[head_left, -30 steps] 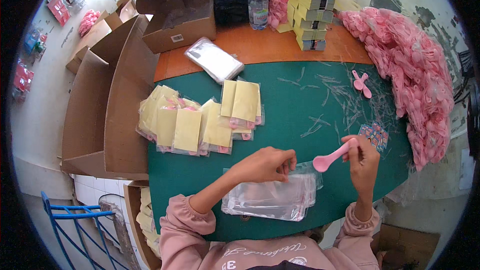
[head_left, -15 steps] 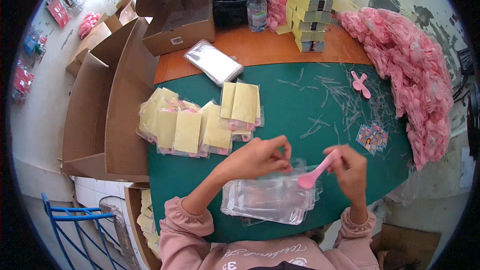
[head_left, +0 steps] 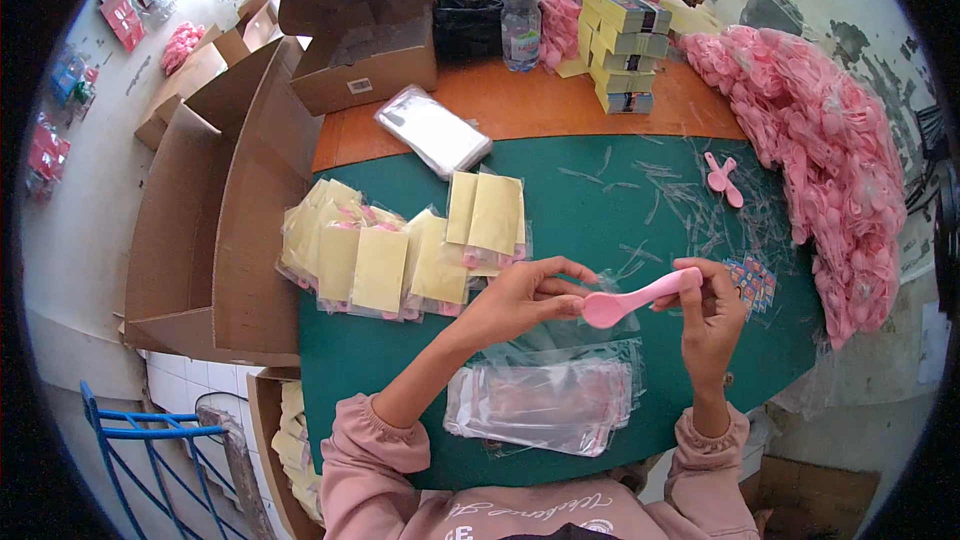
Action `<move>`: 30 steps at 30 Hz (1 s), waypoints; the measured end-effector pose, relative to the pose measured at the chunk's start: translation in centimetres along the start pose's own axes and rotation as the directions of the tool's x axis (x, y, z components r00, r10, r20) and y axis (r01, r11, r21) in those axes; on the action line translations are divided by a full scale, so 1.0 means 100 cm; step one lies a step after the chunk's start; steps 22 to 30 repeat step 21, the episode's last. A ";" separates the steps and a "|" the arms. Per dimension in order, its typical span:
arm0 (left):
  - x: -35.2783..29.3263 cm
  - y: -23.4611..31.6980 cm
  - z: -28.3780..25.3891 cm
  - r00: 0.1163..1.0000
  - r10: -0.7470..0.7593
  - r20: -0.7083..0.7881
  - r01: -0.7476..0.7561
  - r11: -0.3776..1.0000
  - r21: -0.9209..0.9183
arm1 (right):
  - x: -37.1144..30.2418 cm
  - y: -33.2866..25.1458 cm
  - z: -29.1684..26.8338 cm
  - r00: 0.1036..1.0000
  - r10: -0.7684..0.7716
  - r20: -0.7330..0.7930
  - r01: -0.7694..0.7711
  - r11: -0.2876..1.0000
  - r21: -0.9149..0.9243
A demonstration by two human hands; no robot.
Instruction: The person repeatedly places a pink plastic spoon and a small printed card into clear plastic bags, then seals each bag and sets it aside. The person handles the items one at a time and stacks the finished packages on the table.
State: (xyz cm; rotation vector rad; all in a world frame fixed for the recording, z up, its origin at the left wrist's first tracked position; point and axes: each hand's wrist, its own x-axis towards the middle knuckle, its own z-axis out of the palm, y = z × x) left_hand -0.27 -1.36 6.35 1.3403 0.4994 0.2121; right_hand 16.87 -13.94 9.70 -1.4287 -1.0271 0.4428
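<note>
My right hand [head_left: 712, 315] pinches a pink plastic spoon [head_left: 640, 298] by the end of its handle, the bowl pointing left. My left hand [head_left: 532, 298] has thumb and fingers closed on a thin clear plastic bag [head_left: 560, 333], which is hard to make out against the green mat. The spoon's bowl is right at the left fingertips; whether it is inside the bag I cannot tell. Below my hands lies a stack of clear plastic bags [head_left: 540, 405]. Filled packets with yellow card backs [head_left: 380, 268] are heaped to the left.
Bagged pink spoons [head_left: 830, 160] form a tall heap at right. Two pink spoons [head_left: 722, 180], plastic strips [head_left: 665, 195] and printed cards [head_left: 755, 285] lie nearby. Behind are stacked cards [head_left: 625, 45], a water bottle [head_left: 519, 15] and packaged bags [head_left: 432, 132]. Cardboard boxes [head_left: 255, 210] stand left.
The spoon has risen away from the bag stack and turned nearly level. Both hands have moved up, my left hand now holding a clear bag beside the bowl.
</note>
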 end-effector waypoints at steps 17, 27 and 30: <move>0.001 0.022 0.016 0.975 0.215 -0.058 -0.208 0.972 0.107 | 0.013 0.002 0.007 0.787 -0.377 0.489 0.426 0.905 0.011; 0.000 0.032 0.013 0.971 0.231 -0.057 -0.235 0.970 -0.067 | 0.020 0.010 -0.061 0.918 0.089 0.387 0.057 0.935 -0.351; 0.000 0.032 0.013 0.971 0.231 -0.057 -0.235 0.970 -0.067 | 0.020 0.010 -0.061 0.918 0.089 0.387 0.057 0.935 -0.351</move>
